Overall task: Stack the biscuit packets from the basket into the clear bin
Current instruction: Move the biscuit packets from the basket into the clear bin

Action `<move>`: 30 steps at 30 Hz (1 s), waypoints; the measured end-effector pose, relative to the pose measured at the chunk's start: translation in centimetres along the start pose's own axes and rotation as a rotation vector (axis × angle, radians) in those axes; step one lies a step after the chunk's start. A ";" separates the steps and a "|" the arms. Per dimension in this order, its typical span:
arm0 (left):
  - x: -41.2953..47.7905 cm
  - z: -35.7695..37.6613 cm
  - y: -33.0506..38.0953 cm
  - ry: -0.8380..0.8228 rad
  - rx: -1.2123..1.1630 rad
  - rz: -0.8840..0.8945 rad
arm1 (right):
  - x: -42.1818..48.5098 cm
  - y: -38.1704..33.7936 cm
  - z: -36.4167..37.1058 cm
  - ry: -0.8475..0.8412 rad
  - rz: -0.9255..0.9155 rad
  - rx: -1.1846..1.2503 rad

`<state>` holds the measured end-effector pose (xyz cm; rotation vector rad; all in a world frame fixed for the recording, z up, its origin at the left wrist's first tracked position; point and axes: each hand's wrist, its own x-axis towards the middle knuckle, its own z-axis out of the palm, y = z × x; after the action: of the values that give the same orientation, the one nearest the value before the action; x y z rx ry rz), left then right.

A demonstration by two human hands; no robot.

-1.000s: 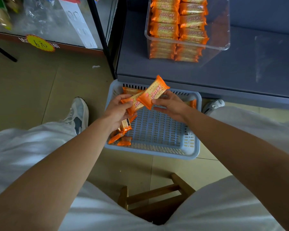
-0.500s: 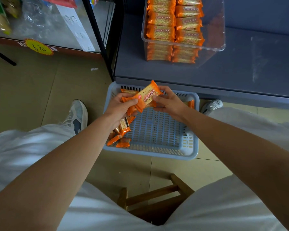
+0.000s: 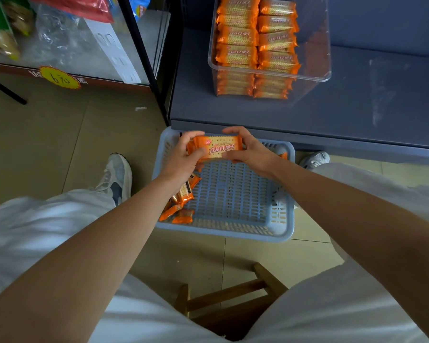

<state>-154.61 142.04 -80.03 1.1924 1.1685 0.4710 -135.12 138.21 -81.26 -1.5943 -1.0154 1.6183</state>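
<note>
left hand [image 3: 181,160] and right hand [image 3: 249,153] grip biscuit packet [image 3: 221,147], perhaps two.

Shop aisle at floor level, seen from above.
Beige tiled floor [image 3: 47,144]; grey shelf [image 3: 357,107] at right, black-framed glass cabinet [image 3: 84,45] at left, a yellow price tag [image 3: 60,78] on its base rail; wooden stool [image 3: 270,277] at bottom.

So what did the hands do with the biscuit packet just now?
The biscuit packet was tilted with one end up; it has swung level, and the left hand and right hand now grip its two ends. The basket, the loose packets in it and the clear bin stayed put.
</note>
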 end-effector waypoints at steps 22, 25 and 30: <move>14.2 2.3 14.1 0.056 -0.001 0.169 | 7.4 -12.2 -12.5 0.309 -0.392 -0.562; 16.4 1.9 14.4 0.193 0.319 0.315 | 10.3 -13.0 -14.5 0.408 -0.365 -0.545; 20.6 0.6 11.6 0.147 0.930 0.468 | 15.9 -13.3 -16.6 0.505 -0.341 -0.628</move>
<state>-142.94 162.61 -79.02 2.2952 1.2689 0.3618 -120.47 159.96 -77.06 -1.9465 -1.4829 0.6336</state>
